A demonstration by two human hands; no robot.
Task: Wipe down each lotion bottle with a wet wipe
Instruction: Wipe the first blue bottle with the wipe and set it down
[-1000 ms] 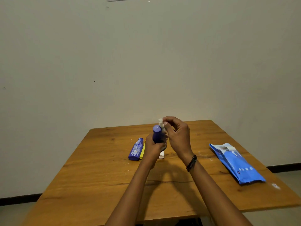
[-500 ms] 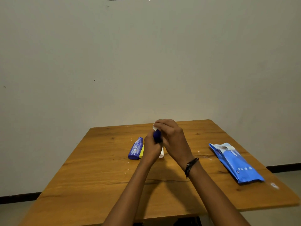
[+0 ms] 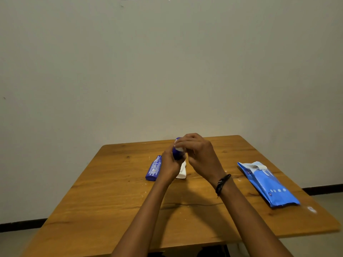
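My left hand grips a dark blue lotion bottle upright above the wooden table. My right hand presses a white wet wipe against the bottle's top, its fingers curled over it. Most of the bottle is hidden by both hands. A second blue lotion bottle lies flat on the table to the left of my hands. A white bottle lies behind my left wrist, partly hidden.
A blue pack of wet wipes lies on the right side of the table, its flap open at the far end. A small white scrap sits near the right table edge. A plain wall stands behind the table.
My right hand has come over the top of the held bottle with the wipe and shifted slightly back toward the right. The bottle stays in my left hand.
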